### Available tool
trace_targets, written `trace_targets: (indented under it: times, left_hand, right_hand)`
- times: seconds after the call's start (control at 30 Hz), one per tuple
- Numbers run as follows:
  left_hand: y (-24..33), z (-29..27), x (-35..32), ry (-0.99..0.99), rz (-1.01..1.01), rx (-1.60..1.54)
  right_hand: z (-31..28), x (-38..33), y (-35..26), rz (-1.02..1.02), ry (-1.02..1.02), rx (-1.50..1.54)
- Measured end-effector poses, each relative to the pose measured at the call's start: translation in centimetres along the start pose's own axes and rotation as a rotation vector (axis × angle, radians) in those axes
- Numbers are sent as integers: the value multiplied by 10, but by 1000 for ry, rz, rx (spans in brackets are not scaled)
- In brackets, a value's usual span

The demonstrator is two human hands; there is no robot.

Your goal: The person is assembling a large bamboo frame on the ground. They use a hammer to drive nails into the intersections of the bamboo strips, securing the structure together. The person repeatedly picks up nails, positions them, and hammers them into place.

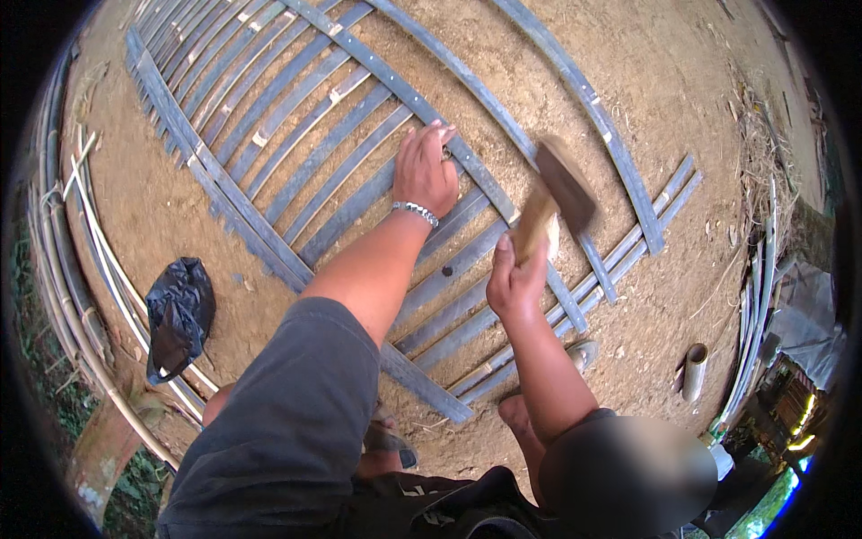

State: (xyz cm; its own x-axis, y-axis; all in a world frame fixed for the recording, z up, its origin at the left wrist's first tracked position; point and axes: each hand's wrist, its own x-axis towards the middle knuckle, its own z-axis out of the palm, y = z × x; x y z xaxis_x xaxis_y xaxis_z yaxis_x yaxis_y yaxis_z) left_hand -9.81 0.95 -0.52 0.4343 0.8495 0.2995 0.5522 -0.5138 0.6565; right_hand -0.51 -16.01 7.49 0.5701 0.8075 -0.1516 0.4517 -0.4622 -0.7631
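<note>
The rail (pixel 388 76) is laid on the ground (pixel 700 72) directly in front of the hands. Its long axis is set diagonally to the body, from the far left to the near right. The slats (pixel 328 157) are spread from its left side, crosswise, toward an outer rail (pixel 256 225).

The rail is touched by the left hand (pixel 426 171), which is laid over its left edge with the fingers bent and gathered; whether anything small is pinched under them cannot be told. The right hand (pixel 521 277) is closed around the handle of a tool (pixel 566 186), by the nearer stretch of the rail. The tool's dark head is seen past the right side of the rail, blurred, so its exact kind and its height above the ground cannot be judged. The left hand is thus the nearer one to the rail, being in contact with it. The relation that seems to matter most is that between the tool's head and the spot on the rail by the left fingertips: the head is placed to the right of that spot, apart from it.

Two strips (pixel 620 148) are laid to the right of the rail, and paired poles (pixel 675 184) are set crosswise at its near end.
</note>
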Motion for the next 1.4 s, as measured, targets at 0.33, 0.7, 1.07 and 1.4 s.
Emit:
trace_targets:
  times: [0.33,0.7,1.07,1.4]
  left_hand:
    - [-4,2,-1,-5,19,-15]
    - [-4,0,-2,15,-61,-109]
    - [11,-68,-42,288,-281,-90]
    - [7,-131,-249,801,-881,445]
  right_hand:
    - [0,5,11,90,-87,-74]
    - [-166,-5,67,337,-49,-292]
    - [-292,-32,270,29,-162,-744]
    - [-179,19,160,-573,-144,-626]
